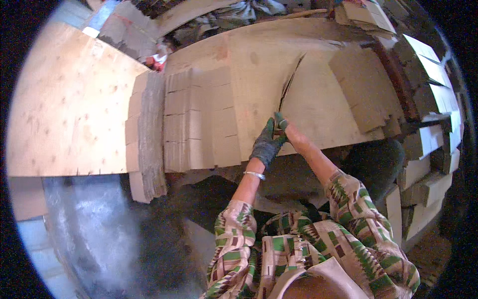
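A thin cardboard sheet (288, 89) stands nearly edge-on above the wooden table (259, 65), its far end tilted to the right. Both hands are at its near end. My left hand (268, 145), in a dark grey-green glove, closes on that end. Against it, my right hand (285, 125) grips the same end; green covers its fingers and the wrist is bare. Some fingers of each hand are hidden. To the left lie overlapping rows of flat cardboard pieces (199, 119) with slits. A fanned stack of cardboard sheets (363, 84) rests at the right.
At the left a pale plywood board (74, 104) adjoins a tall stack of cardboard (152, 129). Bundled cardboard (423, 174) is piled along the right side. White sacks (244, 11) lie beyond the table's far edge. A dark rounded object (376, 162) sits by the near edge.
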`<state>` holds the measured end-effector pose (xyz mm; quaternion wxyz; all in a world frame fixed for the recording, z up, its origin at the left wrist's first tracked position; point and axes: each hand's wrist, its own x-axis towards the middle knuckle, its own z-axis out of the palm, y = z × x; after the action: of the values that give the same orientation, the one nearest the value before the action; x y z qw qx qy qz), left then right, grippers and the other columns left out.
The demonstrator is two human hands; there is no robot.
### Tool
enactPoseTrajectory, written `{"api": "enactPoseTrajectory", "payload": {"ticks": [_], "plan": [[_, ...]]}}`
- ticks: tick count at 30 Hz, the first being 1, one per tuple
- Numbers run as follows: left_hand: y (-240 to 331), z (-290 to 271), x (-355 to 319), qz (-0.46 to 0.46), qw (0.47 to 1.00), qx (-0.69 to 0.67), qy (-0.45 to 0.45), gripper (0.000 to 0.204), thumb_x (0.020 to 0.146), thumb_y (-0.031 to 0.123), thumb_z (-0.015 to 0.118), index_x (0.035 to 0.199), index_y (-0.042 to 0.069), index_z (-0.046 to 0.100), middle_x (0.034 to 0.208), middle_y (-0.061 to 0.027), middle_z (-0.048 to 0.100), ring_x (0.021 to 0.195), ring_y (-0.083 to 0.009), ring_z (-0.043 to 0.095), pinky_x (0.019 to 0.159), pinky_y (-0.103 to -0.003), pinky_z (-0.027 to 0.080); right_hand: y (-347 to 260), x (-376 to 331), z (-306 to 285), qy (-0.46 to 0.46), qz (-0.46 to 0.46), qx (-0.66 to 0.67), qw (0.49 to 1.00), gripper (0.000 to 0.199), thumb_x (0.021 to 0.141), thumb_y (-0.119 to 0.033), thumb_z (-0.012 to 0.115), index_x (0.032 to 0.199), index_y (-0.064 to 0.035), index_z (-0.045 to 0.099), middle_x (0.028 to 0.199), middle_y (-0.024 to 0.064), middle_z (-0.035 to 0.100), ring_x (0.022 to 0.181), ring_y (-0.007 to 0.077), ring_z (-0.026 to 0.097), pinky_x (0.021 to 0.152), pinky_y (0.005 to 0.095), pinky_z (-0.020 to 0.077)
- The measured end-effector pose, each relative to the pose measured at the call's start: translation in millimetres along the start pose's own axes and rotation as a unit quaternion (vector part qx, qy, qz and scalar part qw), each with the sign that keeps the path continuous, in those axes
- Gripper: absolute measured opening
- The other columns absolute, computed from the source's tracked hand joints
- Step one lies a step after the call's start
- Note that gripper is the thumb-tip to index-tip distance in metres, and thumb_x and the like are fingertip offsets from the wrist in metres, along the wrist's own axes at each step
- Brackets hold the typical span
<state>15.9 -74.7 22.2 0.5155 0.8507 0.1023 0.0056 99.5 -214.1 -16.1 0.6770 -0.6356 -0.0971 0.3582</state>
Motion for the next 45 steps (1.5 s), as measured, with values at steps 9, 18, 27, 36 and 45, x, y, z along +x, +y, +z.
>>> {"api": "enactPoseTrajectory", "payload": {"ticks": [9,18,27,36,45], "plan": [[48.9,-248.3,-24.0,-0.072,0.907,0.204,0.360,0.020,0.101,0.016,0.053,0.113,0.002,0.062,0.094,-0.0164,0.068,0.083,-0.0286,0.065,0.074,-0.040,0.053,-53.9,-12.9,43.7,-0.018,0.003,-0.059,0.998,0.053,0.102,-0.036,0.057,0.145,-0.0053,0.050,0.119,0.0141,0.069,0.084,0.0186,0.070,0.072,0.0312,0.0571],[-146.0,-448.5,-108.1,-0.311,0.721,0.583,0.211,0.079,0.091,0.057,0.059,0.154,0.014,0.036,0.159,-0.0119,0.037,0.148,-0.0307,0.033,0.116,-0.053,0.033,-16.8,-66.5,23.6,-0.040,0.044,-0.238,0.970,0.040,0.095,-0.024,0.068,0.128,-0.0006,0.064,0.111,0.0159,0.071,0.094,0.0187,0.068,0.079,0.0331,0.0551],[-65.8,-217.6,-51.0,-0.113,0.821,0.528,0.186,0.107,0.084,0.070,0.062,0.156,0.000,0.025,0.162,-0.0260,0.025,0.150,-0.0436,0.023,0.122,-0.055,0.019,-122.9,-83.7,-112.6,0.276,-0.001,-0.672,0.687,0.086,0.084,-0.025,0.078,0.153,-0.0035,0.031,0.145,0.0235,0.050,0.131,0.0426,0.051,0.106,0.0452,0.0455],[-116.9,-32.7,-77.9,-0.198,0.822,0.534,-0.004,0.066,0.095,0.031,0.056,0.154,0.009,0.035,0.154,-0.0214,0.041,0.138,-0.0409,0.046,0.104,-0.052,0.045,-132.9,-123.5,-307.3,0.435,0.047,-0.636,0.635,0.047,0.085,-0.011,0.063,0.132,-0.0118,0.059,0.120,0.0170,0.067,0.106,0.0342,0.066,0.091,0.0451,0.0530],[-26.9,-29.0,-70.0,-0.026,0.990,0.077,0.112,0.047,0.104,0.040,0.047,0.135,0.007,0.059,0.113,-0.0228,0.070,0.102,-0.0384,0.068,0.090,-0.047,0.053,-158.0,-110.9,-111.1,0.293,-0.313,-0.398,0.811,0.073,0.077,0.009,0.069,0.145,-0.0133,0.053,0.122,0.0103,0.071,0.112,0.0197,0.066,0.099,0.0330,0.0506]]}}
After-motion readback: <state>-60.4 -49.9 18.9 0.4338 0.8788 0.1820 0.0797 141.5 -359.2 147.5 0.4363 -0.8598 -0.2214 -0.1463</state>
